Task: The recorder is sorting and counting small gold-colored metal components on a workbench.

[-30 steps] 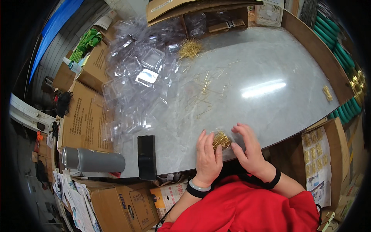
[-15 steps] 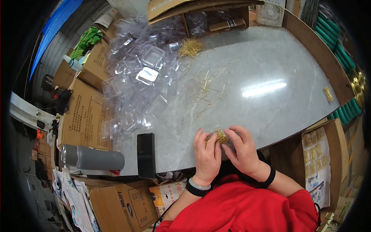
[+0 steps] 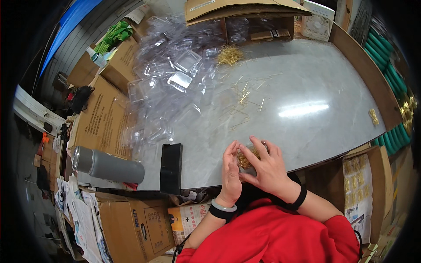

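A bundle of gold wire pins [image 3: 244, 159] sits at the near edge of the bench [image 3: 315, 74], between the two hands. The left hand [image 3: 230, 173] stands along its side, fingers nearly together; the right hand [image 3: 268, 168] arches over it, fingers spread. Gathering seems in hand, calling for even pressure from both sides. Clear plastic boxes [image 3: 186, 61] heap leftward; a drawer [image 3: 380, 175] holds small gold bundles [image 3: 357, 182] on paper.
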The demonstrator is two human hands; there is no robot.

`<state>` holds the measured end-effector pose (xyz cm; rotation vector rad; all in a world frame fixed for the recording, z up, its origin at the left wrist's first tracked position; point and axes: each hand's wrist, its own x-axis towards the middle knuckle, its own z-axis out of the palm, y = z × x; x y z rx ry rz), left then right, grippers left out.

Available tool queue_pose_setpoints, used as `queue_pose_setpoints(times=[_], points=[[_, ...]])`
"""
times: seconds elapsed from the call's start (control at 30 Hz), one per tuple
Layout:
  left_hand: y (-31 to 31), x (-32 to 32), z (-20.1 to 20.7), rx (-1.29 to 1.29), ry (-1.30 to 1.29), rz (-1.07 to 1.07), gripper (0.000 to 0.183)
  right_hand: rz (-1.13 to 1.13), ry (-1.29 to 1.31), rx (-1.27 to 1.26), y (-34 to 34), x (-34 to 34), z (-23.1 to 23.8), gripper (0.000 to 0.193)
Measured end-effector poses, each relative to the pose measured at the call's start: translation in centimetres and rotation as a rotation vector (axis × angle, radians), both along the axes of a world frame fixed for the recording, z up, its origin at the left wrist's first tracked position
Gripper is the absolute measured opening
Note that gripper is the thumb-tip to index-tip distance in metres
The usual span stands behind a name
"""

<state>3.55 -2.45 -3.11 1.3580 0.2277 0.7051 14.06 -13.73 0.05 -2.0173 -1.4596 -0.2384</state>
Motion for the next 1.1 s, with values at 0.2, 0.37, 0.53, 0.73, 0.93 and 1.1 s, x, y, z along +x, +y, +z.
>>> queue_pose_setpoints(times=[0.2, 0.37, 0.53, 0.73, 0.93, 1.1], points=[[0.2, -1.0, 1.2, 0.108, -0.04, 0.081, 0.076, -0.128, -0.031, 0.123, -0.9, 0.4, 1.7, 0.061], [0.0, -2.4, 1.4, 0.464, 0.19, 0.175, 0.064, -0.188, -0.088, 0.002, -1.5, 2.1, 0.0, 0.061], [-0.9, -2.1, 1.7, 0.725, 0.257, 0.161, 0.049, -0.227, -0.133, -0.097, -1.7, 2.4, -0.4, 0.061], [-2.3, -1.2, 1.5, 1.038, 0.393, 0.132, 0.054, -0.235, -0.093, -0.08, -2.0, 2.6, -0.6, 0.064], [-2.5, 0.2, 2.0, 1.171, 0.455, 0.133, 0.058, -0.221, -0.06, -0.078, -2.4, 2.8, -0.7, 0.063], [-2.0, 1.1, 2.0, 1.142, 0.433, 0.021, 0.055, -0.273, -0.037, -0.066, -2.2, 3.1, -0.7, 0.063]])
